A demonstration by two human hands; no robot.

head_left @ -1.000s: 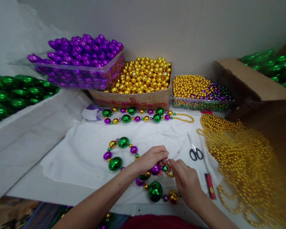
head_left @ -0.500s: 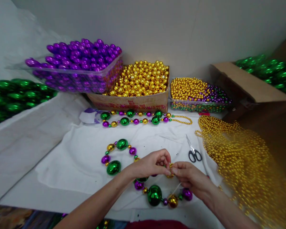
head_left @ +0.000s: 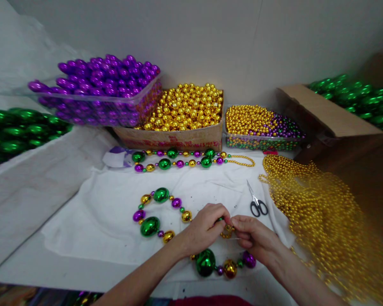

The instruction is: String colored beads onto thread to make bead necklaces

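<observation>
Over the white cloth, my left hand (head_left: 209,223) and my right hand (head_left: 255,236) meet fingertip to fingertip, both pinched closed on the end of a bead necklace (head_left: 205,262). A short loop of small gold beads (head_left: 227,232) hangs between them, and a thin pale string shows just below it. Exactly which finger holds which strand is hidden. Large green, gold and purple beads of this necklace curve across the cloth to the left and below the hands; my left hand and forearm cover part of it.
Black-handled scissors (head_left: 258,207) lie right of the hands. Behind is a finished-looking bead necklace (head_left: 164,163). Bins of purple beads (head_left: 105,80), gold beads (head_left: 188,106) and small mixed beads (head_left: 261,125) line the wall. Gold bead chains (head_left: 319,212) heap at right, beside a cardboard box (head_left: 332,110).
My left hand has turned over, its fingers now curled down and closed against my right fingertips. The gold loop hangs slightly lower between them. The view has shifted slightly.
</observation>
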